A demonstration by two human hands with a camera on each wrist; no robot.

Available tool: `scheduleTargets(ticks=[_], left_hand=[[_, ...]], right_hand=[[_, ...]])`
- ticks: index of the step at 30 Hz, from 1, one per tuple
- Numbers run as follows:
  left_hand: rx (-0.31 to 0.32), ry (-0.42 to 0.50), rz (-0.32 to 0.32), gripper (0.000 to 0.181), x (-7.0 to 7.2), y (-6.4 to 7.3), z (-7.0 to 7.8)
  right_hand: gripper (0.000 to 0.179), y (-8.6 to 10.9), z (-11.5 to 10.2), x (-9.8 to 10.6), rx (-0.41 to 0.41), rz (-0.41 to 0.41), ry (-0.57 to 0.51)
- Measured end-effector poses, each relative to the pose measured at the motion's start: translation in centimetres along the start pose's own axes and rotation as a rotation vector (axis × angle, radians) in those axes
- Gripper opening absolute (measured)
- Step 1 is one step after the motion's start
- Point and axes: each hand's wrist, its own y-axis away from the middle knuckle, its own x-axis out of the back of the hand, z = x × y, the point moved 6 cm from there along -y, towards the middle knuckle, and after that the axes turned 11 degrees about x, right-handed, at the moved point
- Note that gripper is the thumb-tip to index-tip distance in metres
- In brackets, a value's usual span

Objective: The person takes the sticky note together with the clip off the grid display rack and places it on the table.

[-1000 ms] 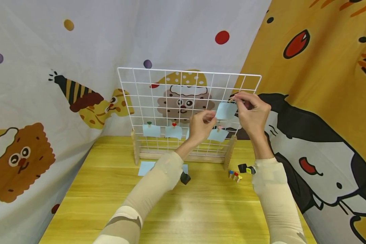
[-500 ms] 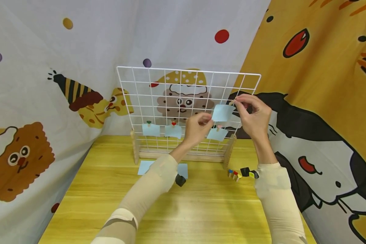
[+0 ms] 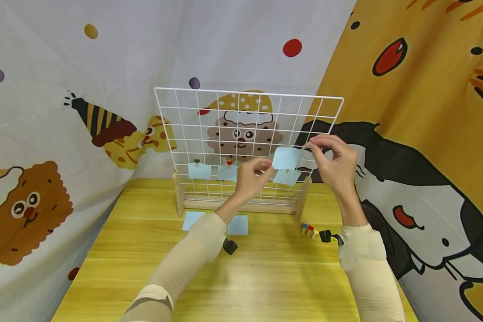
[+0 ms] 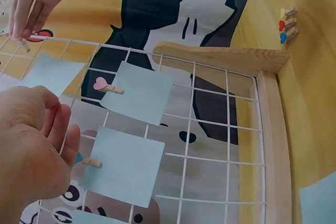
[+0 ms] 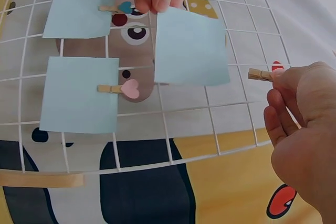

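Observation:
My left hand pinches a light blue square of paper by one edge. The paper overlaps the upper part of a white wire grid and the clipped row below it in the head view. My right hand holds a small wooden clothespin between thumb and fingertips, just right of the paper's top. Several similar papers hang in a row low on the grid; one carries a pink heart clothespin, another a teal one. A third hangs at the left end under a green heart.
The grid stands in a wooden base on the yellow wood-grain table. Two blue papers lie in front, one at left, one at right. Small heart clothespins lie at the right. A printed curtain hangs behind.
The left hand has carried the blue paper down and to the left across the grid. The right hand has lowered with its clothespin, following alongside.

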Motion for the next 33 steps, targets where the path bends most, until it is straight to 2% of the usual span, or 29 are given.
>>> scheduleTargets(ticks=[15, 22, 33], left_hand=[[0.033, 0.013, 0.02, 0.017, 1.7, 2.7, -2.3], [0.077, 0.04, 0.018, 0.016, 2.2, 4.1, -3.4], [0.185, 0.04, 0.0, 0.014, 2.6, 7.0, -6.1]], right_hand=[[0.013, 3.5, -0.4, 0.6, -0.045, -0.034, 0.002], [0.015, 5.3, -0.2, 0.9, -0.07, -0.037, -0.012], [0.014, 8.7, 0.4, 1.4, -0.138, -0.045, -0.02]])
